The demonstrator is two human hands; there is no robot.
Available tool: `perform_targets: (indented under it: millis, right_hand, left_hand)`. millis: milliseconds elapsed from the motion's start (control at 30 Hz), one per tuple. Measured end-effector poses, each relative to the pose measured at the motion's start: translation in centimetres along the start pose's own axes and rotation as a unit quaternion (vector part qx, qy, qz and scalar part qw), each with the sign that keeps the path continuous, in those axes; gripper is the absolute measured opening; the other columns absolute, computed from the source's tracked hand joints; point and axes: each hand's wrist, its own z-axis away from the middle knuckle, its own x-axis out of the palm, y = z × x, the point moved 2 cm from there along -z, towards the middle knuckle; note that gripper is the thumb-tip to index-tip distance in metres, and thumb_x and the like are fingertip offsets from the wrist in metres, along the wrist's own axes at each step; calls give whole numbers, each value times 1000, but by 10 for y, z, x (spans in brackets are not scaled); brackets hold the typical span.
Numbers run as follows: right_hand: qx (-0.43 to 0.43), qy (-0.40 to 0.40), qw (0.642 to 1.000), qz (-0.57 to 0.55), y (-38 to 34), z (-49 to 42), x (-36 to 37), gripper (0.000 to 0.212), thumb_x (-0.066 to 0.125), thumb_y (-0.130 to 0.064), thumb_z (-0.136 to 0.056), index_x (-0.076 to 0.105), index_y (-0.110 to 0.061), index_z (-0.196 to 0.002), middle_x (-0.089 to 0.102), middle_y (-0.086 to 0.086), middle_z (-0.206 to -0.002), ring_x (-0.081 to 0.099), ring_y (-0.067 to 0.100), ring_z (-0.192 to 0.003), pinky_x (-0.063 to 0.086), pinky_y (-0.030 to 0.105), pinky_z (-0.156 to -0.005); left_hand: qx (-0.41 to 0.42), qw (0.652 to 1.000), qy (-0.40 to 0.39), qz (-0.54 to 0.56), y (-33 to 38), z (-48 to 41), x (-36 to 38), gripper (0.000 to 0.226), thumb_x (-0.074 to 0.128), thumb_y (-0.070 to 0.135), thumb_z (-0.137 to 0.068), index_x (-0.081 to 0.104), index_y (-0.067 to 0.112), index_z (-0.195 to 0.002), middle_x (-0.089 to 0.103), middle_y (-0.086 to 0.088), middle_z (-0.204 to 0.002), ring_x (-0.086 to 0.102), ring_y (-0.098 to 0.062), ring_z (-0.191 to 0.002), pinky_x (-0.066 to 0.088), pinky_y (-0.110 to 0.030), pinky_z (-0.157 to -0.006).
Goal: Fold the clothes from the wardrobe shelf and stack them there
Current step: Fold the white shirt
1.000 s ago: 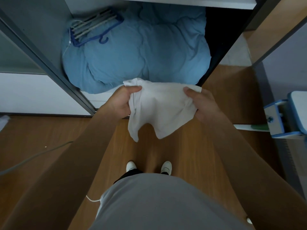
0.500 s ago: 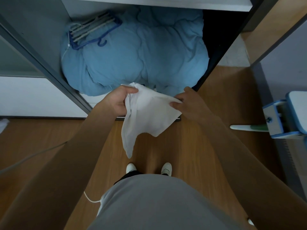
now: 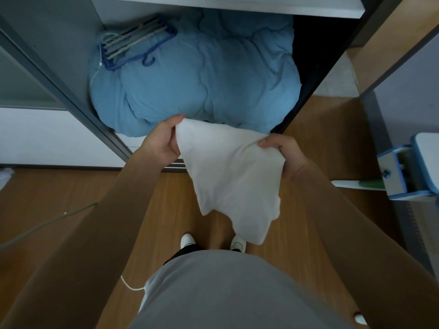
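A white garment hangs in the air in front of the open wardrobe, its lower end drooping toward my feet. My left hand grips its upper left corner, thumb on top. My right hand pinches the upper right edge, fingers curled into the cloth. Behind the garment, the wardrobe's bottom compartment holds a bulky light-blue duvet. The white shelf edge runs across the top of the view.
Blue and grey hangers lie on the duvet's back left. The grey sliding-door frame stands at left. A blue-and-white mop head sits on the wooden floor at right. A grey cable crosses the floor at left.
The hands first drew closer together, bunching the cloth, then moved apart again. The garment now hangs longer and more to the right, its tip nearer my right shoe.
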Motion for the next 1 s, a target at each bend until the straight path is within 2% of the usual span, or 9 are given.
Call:
perform_targets:
  millis: [133, 233, 300, 433, 567, 667, 767, 900, 1000]
  right_hand:
    - [-32, -21, 997, -69, 0, -5, -3, 55, 74, -24, -49, 79, -5, -101, 76, 13, -97, 74, 26, -83, 59, 35, -72]
    - [-53, -47, 992, -108, -3, -6, 3, 41, 71, -23, -54, 82, -8, -90, 76, 10, -94, 73, 24, -84, 59, 35, -76]
    - [-49, -58, 991, -113, -7, -4, 7, 42, 73, -24, -56, 81, -8, -94, 76, 10, -96, 73, 25, -86, 58, 37, -78]
    - [-41, -65, 994, -83, -22, 4, 14, 36, 77, -30, -70, 81, -11, -100, 77, 10, -100, 75, 25, -88, 59, 38, -74]
    - [-39, -5, 993, -107, -38, 5, 2, 45, 73, -48, -84, 78, -12, -111, 73, 11, -119, 72, 28, -107, 60, 41, -82]
    - [-10, -8, 993, -118, -33, 8, -13, 66, 62, -68, -84, 76, -14, -117, 68, 10, -131, 67, 30, -118, 59, 44, -88]
    - [4, -15, 993, -114, -18, 8, -19, 73, 52, -75, -86, 67, -20, -131, 66, 6, -134, 66, 27, -120, 57, 43, -91]
    - [-79, -63, 974, -203, -7, 6, -18, 82, 52, -74, -85, 61, -10, -136, 69, 8, -126, 61, 25, -126, 35, 51, -114]
    - [-104, -106, 971, -187, -7, 3, -6, 80, 48, -78, -86, 62, -16, -134, 71, 0, -121, 63, 19, -121, 40, 46, -112]
  left_hand:
    - [109, 991, -68, -35, -3, 0, -11, 37, 45, 35, -105, 58, 7, -125, 58, -15, -134, 57, -28, -125, 45, -41, -107]
    - [124, 969, -156, -145, -13, 3, -14, 74, 66, 50, -87, 39, 15, -146, 51, -14, -145, 52, -31, -132, 48, -47, -104]
    - [104, 950, -208, -210, -16, 5, -13, 97, 84, 61, -65, 42, 23, -143, 59, -5, -140, 58, -25, -128, 54, -40, -96]
    - [87, 927, -206, -301, -15, 2, -8, 83, 88, 52, -64, 52, 30, -136, 67, 4, -131, 62, -19, -122, 52, -42, -102]
    - [68, 962, -154, -213, -19, 0, -3, 58, 85, 44, -70, 64, 33, -122, 72, 0, -122, 69, -21, -111, 59, -37, -84]
    - [39, 985, -70, -154, -17, 1, -2, 70, 84, 52, -66, 62, 25, -127, 73, -6, -118, 72, -28, -104, 56, -47, -93]
    - [21, 989, -63, -129, -13, 4, -2, 59, 80, 54, -72, 70, 25, -122, 74, -7, -115, 72, -31, -105, 52, -49, -98]
    - [-2, 998, -51, -38, -10, 9, 3, 30, 71, 45, -85, 79, 25, -106, 75, -6, -113, 73, -27, -100, 60, -37, -78]
    - [26, 999, -20, -10, -4, 8, 7, 24, 65, 37, -92, 81, 22, -100, 77, -5, -105, 75, -23, -92, 60, -32, -67]
